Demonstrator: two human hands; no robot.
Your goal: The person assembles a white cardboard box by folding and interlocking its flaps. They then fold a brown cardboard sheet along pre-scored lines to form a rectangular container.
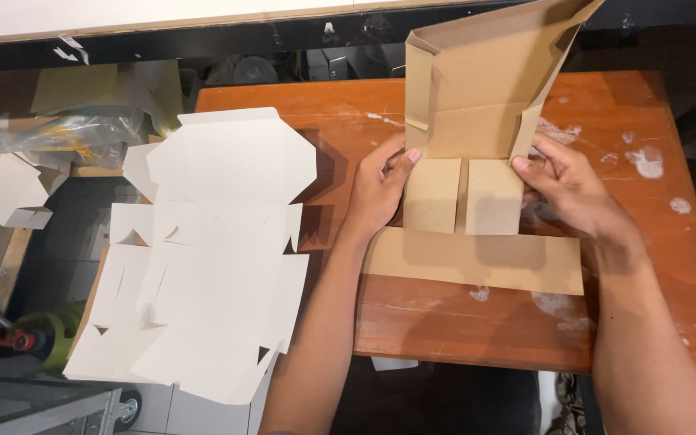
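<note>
A brown cardboard box blank (477, 105) stands partly folded on the wooden table (654, 242), its back panel tilted upright and its front flap (477, 262) lying flat toward me. My left hand (380, 189) grips the left side wall, thumb pressing a small inner flap (432, 196) down. My right hand (565, 185) holds the right side wall, fingers at the second inner flap (493, 197). Both inner flaps lie folded inward, side by side.
A stack of flat white die-cut box blanks (211, 250) lies to the left, overhanging the table's edge. Further left sit a small folded white box (14, 193) and crumpled clear plastic (82, 133). White paint spots mark the tabletop. A green tool (50, 330) lies on the floor.
</note>
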